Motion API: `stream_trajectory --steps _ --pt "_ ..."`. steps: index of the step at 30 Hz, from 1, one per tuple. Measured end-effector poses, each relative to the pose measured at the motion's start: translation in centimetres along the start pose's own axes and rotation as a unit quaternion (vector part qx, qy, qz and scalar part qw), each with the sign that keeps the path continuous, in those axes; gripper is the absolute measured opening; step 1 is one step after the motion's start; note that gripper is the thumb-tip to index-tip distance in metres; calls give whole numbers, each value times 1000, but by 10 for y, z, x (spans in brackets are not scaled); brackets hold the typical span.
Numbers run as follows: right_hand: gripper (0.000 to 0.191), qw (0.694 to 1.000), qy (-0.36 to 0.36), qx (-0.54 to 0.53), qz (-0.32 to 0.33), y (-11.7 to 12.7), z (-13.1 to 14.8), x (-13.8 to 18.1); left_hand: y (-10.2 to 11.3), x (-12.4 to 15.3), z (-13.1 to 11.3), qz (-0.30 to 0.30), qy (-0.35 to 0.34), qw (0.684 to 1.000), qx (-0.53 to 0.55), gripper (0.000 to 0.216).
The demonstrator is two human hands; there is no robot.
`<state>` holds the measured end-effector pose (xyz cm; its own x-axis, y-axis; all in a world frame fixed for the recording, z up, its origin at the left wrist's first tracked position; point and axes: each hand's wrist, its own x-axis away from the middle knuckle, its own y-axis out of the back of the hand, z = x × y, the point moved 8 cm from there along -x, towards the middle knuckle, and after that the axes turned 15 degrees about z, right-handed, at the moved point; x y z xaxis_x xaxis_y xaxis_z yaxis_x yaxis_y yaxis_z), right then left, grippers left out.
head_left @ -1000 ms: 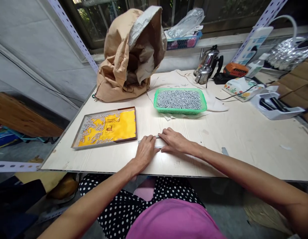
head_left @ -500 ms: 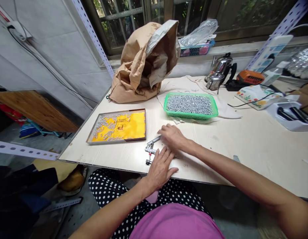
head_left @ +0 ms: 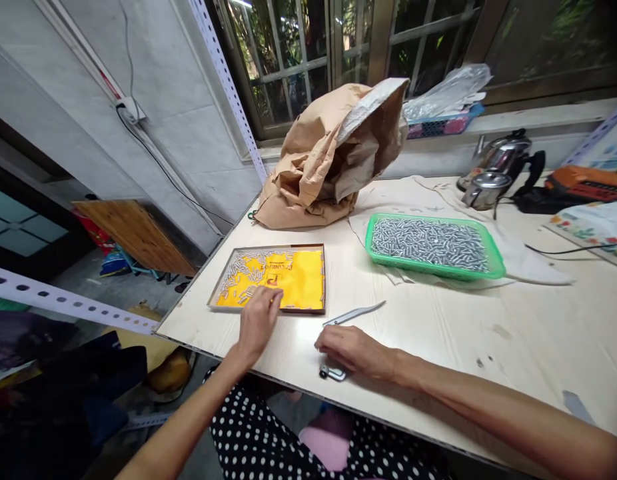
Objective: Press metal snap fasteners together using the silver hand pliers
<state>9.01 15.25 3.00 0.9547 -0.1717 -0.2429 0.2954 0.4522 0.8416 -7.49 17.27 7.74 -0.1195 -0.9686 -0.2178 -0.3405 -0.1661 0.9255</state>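
Note:
A silver metal lever tool [head_left: 356,312] lies near the table's front edge, its long handle pointing toward the back right. My right hand [head_left: 361,352] is closed over the tool's middle and hides most of it; what the fingertips pinch is hidden. Below that hand a short metal end with a black knob [head_left: 324,372] sticks out. My left hand [head_left: 258,320] reaches over the front rim of a shallow tray [head_left: 324,280] with a yellow bottom. Its thumb and fingers are pinched together, and whatever is in them is too small to make out. Small silver metal pins [head_left: 233,272] lie scattered in the tray's left part.
A green plastic basket [head_left: 496,260] full of similar metal pins rests on a white cloth. Behind the tray stands a crumpled brown paper bag [head_left: 308,167]. A metal kettle [head_left: 503,153] and an orange-black battery [head_left: 586,183] are at the back right.
My left hand has left the tool and moved left to the tray. My right hand has come down from the handle to the tool's middle. The view has turned left.

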Motion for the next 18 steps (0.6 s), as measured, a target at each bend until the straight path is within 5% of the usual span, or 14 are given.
stream_trajectory --steps 2,5,7,10,13,15,18 --pt "17 988 -48 -42 -138 41 -12 12 -8 -32 35 42 59 997 -10 19" --pt "11 936 -158 45 -310 118 -38 48 -32 -71 57 124 106 986 -42 22" --pt "13 902 -246 135 -328 161 -60 70 -48 -90 60 162 129 976 -71 25" --pt "23 865 -371 231 -247 192 -84 92 -64 -112 60 181 150 968 -86 25" --pt "25 861 -429 229 -151 169 -73 98 -72 -129 63 183 164 966 -78 21" --pt "18 915 -375 144 -36 118 -52 84 -73 -136 62 188 161 966 -77 21" --pt "13 933 -347 39 88 40 -20 75 -64 -130 49 175 129 975 -41 20"
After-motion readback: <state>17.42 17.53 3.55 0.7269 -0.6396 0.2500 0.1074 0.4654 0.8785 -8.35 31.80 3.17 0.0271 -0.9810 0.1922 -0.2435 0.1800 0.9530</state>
